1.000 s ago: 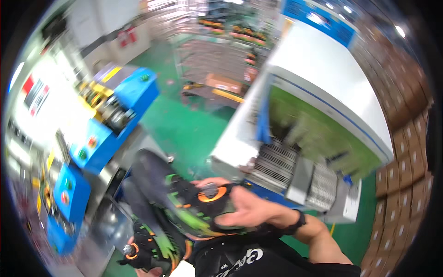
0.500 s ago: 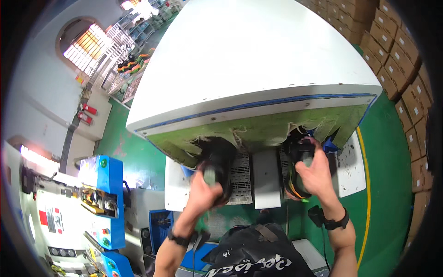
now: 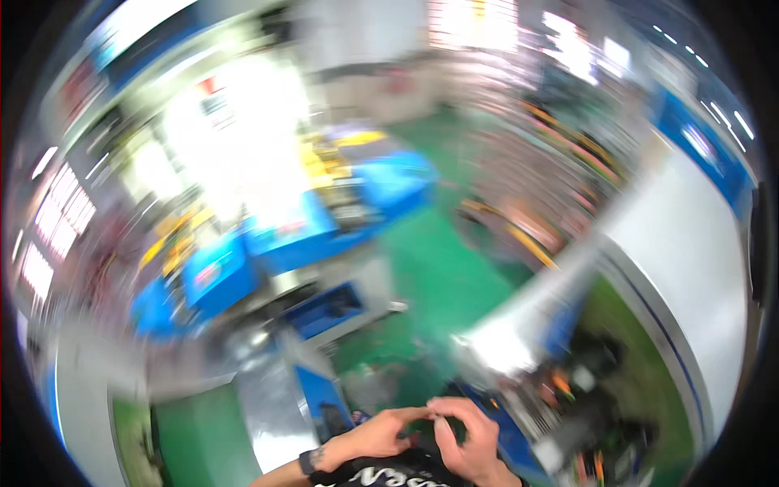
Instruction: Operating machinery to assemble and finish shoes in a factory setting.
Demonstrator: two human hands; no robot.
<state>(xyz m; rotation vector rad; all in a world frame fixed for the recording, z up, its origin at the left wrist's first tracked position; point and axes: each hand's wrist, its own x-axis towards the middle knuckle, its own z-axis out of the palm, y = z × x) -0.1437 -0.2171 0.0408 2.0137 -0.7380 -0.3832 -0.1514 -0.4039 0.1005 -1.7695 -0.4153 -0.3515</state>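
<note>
Dark shoes (image 3: pixel 604 430), orange-marked, blurred, at mouth of white machine (image 3: pixel 690 219), person's right. Left hand (image 3: pixel 373 434), right hand (image 3: pixel 466 442) meet at fingertips, clear of shoes; can't tell whether grip pinches anything small. Risk, my guess: crooked shoe snags green curtain (image 3: pixel 661 365). White lettering on black shirt (image 3: pixel 349 471) partly cut off; wall sign (image 3: pixel 215 105) too smeared to read.

Blue machine (image 3: pixel 284 243), green floor (image 3: pixel 438 268), bright window (image 3: pixel 471 23)
</note>
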